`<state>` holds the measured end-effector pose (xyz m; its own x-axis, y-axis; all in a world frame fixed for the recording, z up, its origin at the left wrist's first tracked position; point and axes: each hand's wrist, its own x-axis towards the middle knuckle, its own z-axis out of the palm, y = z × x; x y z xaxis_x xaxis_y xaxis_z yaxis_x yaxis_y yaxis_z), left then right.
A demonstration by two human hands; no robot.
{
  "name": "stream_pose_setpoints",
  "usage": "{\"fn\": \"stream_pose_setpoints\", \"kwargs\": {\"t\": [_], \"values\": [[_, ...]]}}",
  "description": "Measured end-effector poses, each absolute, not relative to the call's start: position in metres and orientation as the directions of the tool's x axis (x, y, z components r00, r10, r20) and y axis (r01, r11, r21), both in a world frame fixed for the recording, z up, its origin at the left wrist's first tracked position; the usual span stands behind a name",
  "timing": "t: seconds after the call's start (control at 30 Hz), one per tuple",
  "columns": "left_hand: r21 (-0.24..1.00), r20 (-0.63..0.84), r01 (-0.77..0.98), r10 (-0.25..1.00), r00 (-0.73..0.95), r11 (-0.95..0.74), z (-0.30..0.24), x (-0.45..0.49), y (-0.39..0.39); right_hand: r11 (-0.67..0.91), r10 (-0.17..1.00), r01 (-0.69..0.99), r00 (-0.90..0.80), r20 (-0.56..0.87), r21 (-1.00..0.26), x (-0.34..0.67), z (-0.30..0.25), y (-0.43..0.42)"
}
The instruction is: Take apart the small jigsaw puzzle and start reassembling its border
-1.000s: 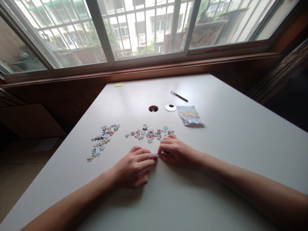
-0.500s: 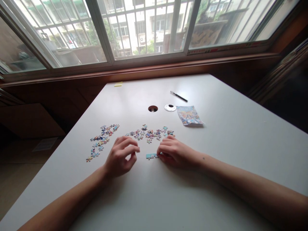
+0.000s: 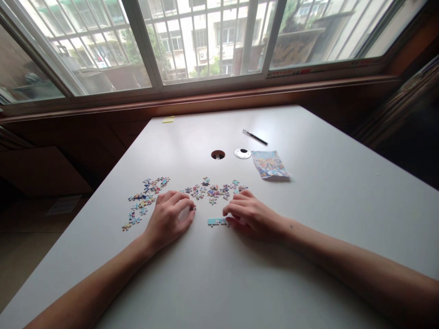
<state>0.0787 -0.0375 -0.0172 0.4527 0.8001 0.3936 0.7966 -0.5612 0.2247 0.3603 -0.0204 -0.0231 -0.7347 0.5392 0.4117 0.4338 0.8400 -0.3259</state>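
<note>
My left hand [image 3: 170, 216] is closed, with a small jigsaw puzzle piece [image 3: 192, 208] between thumb and fingertips. To its right, a short light-blue strip of joined puzzle pieces [image 3: 215, 221] lies flat on the white table [image 3: 219, 278]. At the right end of that strip rests my right hand [image 3: 252, 214], thumb and index finger slightly apart. Its fingertips partly cover the strip's end, and whether they touch it I cannot tell. Just beyond both hands lies a scatter of loose puzzle pieces [image 3: 213, 190].
Another group of loose pieces [image 3: 142, 201] spreads left of my left hand. Farther back are a round cable hole [image 3: 218, 155], its silver cover [image 3: 242, 153], a creased picture sheet [image 3: 271, 164] and a pen [image 3: 255, 136]. A yellow sticky note [image 3: 168, 119] sits at the far edge.
My left hand has shifted slightly left, and a puzzle piece now shows between its fingertips. My right index finger has lifted a little from the strip, uncovering more of its end.
</note>
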Motion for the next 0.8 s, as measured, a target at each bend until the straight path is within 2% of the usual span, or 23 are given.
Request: {"fn": "stream_pose_setpoints", "kwargs": {"t": [0.07,0.13,0.23,0.3,0.37,0.47,0.63,0.8], "values": [[0.220,0.416,0.824,0.814,0.405,-0.522,-0.020,0.077,-0.036,0.756,0.648,0.564,-0.576,0.499,-0.331,0.364,-0.024,-0.015],[0.234,0.451,0.800,0.790,0.415,-0.553,-0.022,0.076,-0.037,0.653,0.720,0.675,-0.410,0.560,-0.345,0.369,-0.026,-0.006],[0.255,0.453,0.611,0.651,0.609,-0.749,-0.020,0.079,-0.043,0.554,0.782,0.723,-0.282,0.556,-0.412,0.377,-0.031,0.007],[0.248,0.370,0.452,0.515,0.773,-0.857,-0.017,0.083,-0.047,0.517,0.809,0.728,-0.245,0.534,-0.451,0.380,-0.034,0.013],[0.236,0.246,0.362,0.416,0.875,-0.902,-0.012,0.087,-0.051,0.490,0.824,0.742,-0.223,0.520,-0.458,0.382,-0.037,0.015],[0.236,0.142,0.343,0.381,0.914,-0.909,-0.007,0.091,-0.054,0.451,0.841,0.766,-0.193,0.505,-0.458,0.382,-0.038,0.016],[0.258,0.166,0.353,0.401,0.901,-0.899,-0.006,0.090,-0.053,0.448,0.861,0.761,-0.225,0.456,-0.469,0.381,-0.034,0.013],[0.251,0.217,0.374,0.428,0.877,-0.893,-0.010,0.087,-0.053,0.488,0.850,0.783,-0.327,0.412,-0.386,0.378,-0.029,0.007]]}}
